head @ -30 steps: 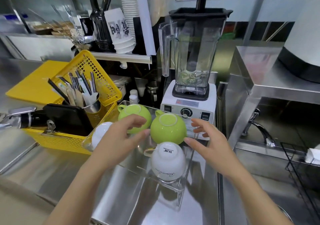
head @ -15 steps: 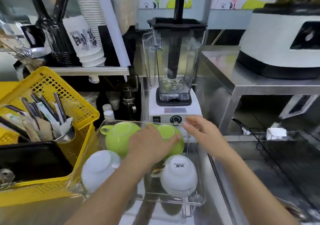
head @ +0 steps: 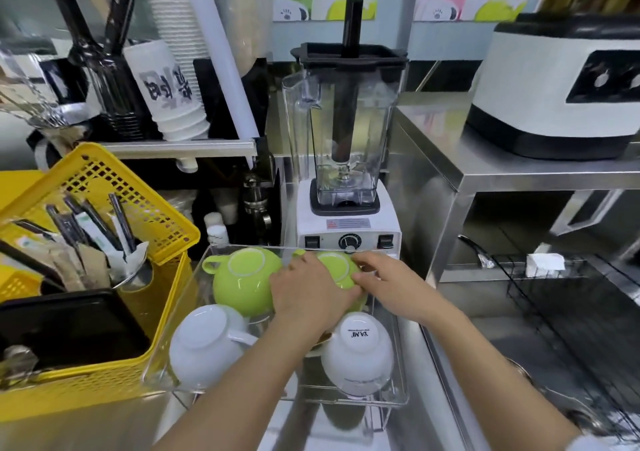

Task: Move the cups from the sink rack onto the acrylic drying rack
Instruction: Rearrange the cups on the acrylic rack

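Observation:
The clear acrylic drying rack (head: 398,374) holds several upside-down cups. A green cup (head: 242,282) sits at its back left, and a second green cup (head: 337,267) at its back right. Two white cups stand in front, one on the left (head: 204,341) and one on the right (head: 358,353). My left hand (head: 310,294) lies over the right green cup's near side, fingers wrapped on it. My right hand (head: 389,286) touches the same cup from the right. The black wire sink rack (head: 571,298) is at the right, with no cup visible on it.
A blender (head: 346,159) stands right behind the acrylic rack. A yellow basket (head: 104,312) with utensils and a black tray is to the left. A steel shelf with a white and black appliance (head: 561,86) is at the right, above the sink. Stacked paper cups (head: 173,69) stand behind.
The view has swung right and closer. Both hands have closed in on the right green cup; the left hand left the other green cup and now covers this one.

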